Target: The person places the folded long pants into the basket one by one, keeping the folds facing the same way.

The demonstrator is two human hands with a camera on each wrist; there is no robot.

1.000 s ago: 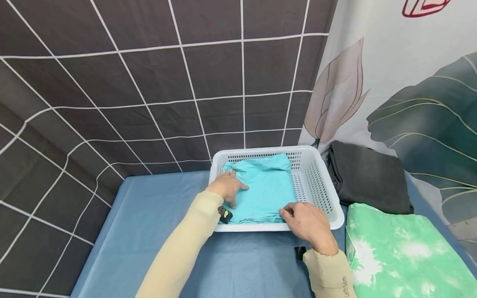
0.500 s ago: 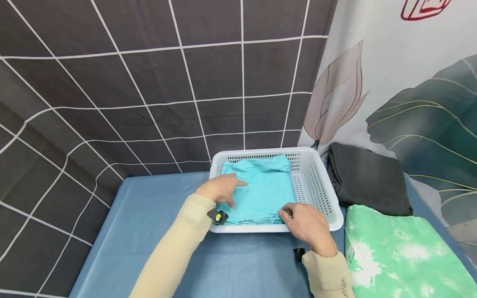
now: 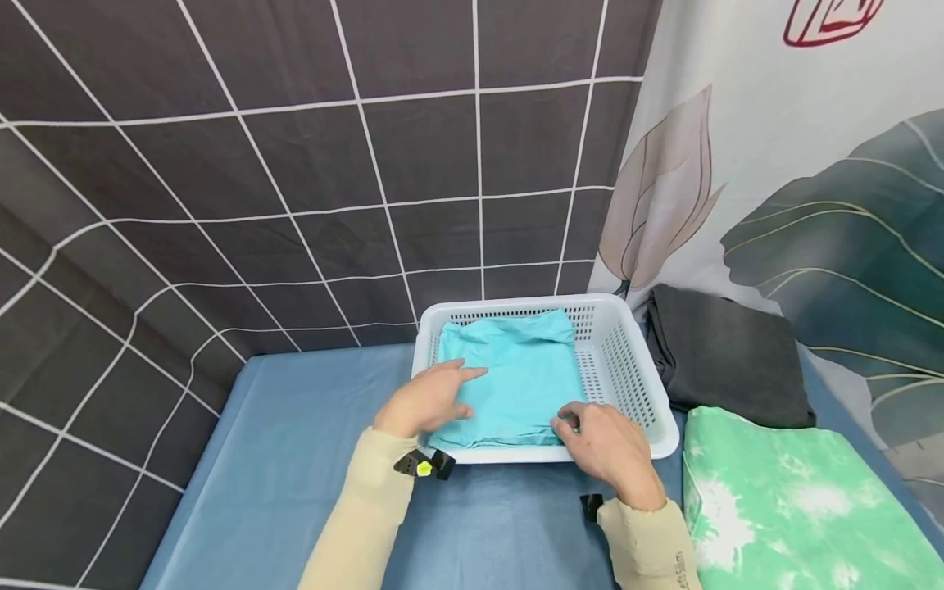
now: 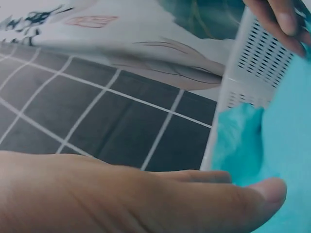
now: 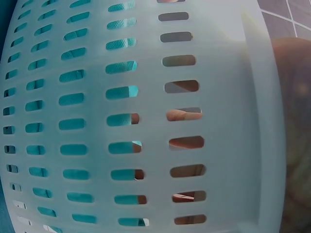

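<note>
Cloth seems light, soft, best grasped at six o'clock; left hand, at nine, fingers extended; right hand, at four, grip unclear.

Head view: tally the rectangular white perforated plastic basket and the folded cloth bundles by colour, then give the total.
White perforated plastic basket: 1
Turquoise folded cloth bundle, inside the basket: 1
Dark grey folded cloth bundle: 1
Green-and-white mottled folded cloth bundle: 1
Total: 4
</note>
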